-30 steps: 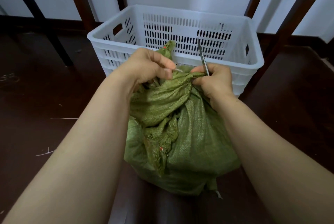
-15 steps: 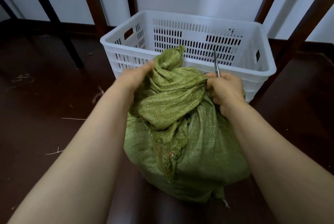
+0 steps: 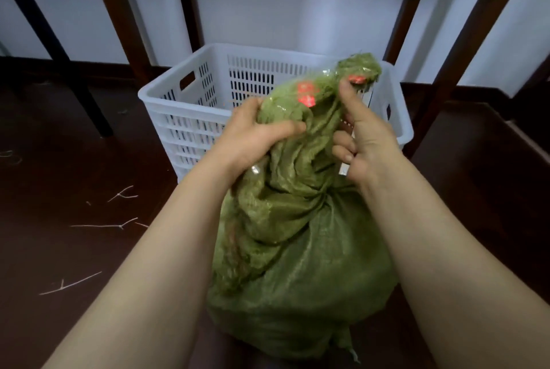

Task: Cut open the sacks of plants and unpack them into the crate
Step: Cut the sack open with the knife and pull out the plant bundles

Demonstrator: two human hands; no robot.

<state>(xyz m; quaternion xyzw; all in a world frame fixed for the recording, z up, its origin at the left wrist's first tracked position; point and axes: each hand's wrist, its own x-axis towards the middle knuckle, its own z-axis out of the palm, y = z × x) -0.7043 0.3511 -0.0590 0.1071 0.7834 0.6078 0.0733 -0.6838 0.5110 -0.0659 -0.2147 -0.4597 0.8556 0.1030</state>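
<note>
A green woven plastic sack (image 3: 297,264) stands full and bulging on the dark brown floor (image 3: 74,160), just in front of the near wall of a white slotted plastic crate (image 3: 184,83), which from this angle shows no plants inside. The sack's bunched neck rises from a cinched point low between the wrists and runs up and away towards the crate's right corner, with its blurred tip above the rim. The left hand (image 3: 256,133) grips the neck from the left, fingers and thumb wrapped into the cloth. The right hand (image 3: 366,142) has its fingers curled round a thin silvery metal tool (image 3: 343,170), probably scissors, though blur hides the blades; its thumb presses up against the neck. The sack looks uncut. The cinch lies below and just inside the right hand, so the tool hand is likely the nearer one and would have to drop and turn inward across the neck's long axis. Pale twigs (image 3: 119,224) lie on the floor at left.
</note>
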